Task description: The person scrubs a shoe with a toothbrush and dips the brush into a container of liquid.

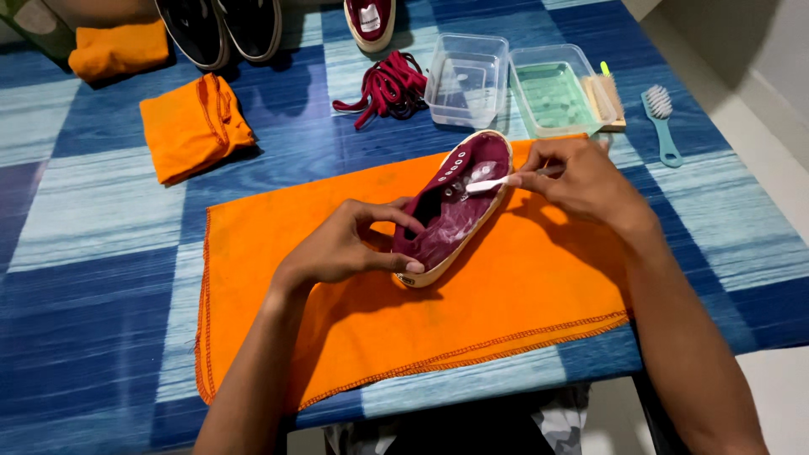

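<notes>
Far left, a folded orange cloth (192, 125) lies on the blue checked tablecloth (84, 253), a pair of dark shoes (223, 29) behind it. A large flat orange cloth (354, 337) is spread in the middle. Left hand (354, 244) curls its fingers around the heel of a maroon canvas sneaker with cream sole (455, 211), which lies tilted on that cloth. Behind: maroon laces (388, 84), a clear plastic tub (466, 78), a green-tinted tub (552, 93). Right hand (577, 177) pinches a small white brush (489, 183), bristles on the soapy upper. Far right, a teal brush (661, 122).
</notes>
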